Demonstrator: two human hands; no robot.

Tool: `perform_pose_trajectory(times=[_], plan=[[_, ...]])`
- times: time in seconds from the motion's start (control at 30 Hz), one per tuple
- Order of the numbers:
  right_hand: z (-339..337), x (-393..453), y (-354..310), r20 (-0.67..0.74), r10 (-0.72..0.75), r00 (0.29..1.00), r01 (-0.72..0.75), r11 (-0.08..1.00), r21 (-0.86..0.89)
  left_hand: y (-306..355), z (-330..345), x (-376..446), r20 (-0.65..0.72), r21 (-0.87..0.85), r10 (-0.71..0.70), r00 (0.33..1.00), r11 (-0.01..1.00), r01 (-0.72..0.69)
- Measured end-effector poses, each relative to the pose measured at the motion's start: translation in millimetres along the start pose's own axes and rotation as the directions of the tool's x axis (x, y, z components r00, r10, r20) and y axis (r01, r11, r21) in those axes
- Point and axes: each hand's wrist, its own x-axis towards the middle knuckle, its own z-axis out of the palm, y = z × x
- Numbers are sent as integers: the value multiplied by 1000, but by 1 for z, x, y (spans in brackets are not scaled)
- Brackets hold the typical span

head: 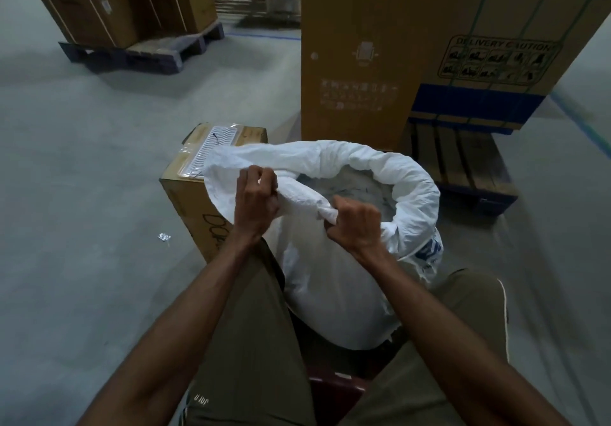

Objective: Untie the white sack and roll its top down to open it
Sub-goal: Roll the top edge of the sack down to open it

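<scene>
A white woven sack [334, 280] stands upright between my knees, its mouth open. The far and right parts of its rim [410, 174] form a thick rolled band, and pale contents show inside. My left hand [256, 199] is closed on the near-left stretch of the rim, where the cloth is still flat and flares out to the left. My right hand [355, 223] is closed on the near edge of the rim, bunching a fold of the cloth. Blue print shows on the sack's right side.
A small cardboard box [195, 194] with a clear packet on top stands against the sack's left side. A tall cardboard carton [357, 61] rises just behind the sack, and another on a pallet [479, 180] to the right. Boxes on a pallet [132, 51] stand far left. Grey concrete floor lies around.
</scene>
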Motion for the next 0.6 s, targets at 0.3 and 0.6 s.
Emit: perform_pose_trajectory(times=[0.3, 0.6], plan=[[7, -14, -13, -113, 101, 988, -105, 994, -26, 79, 3, -75, 210, -511, -953, 219, 84, 856], [7, -38, -20, -212, -25, 977, 28, 1000, 10, 75, 8, 4, 815, -523, -527, 241, -490, 698]])
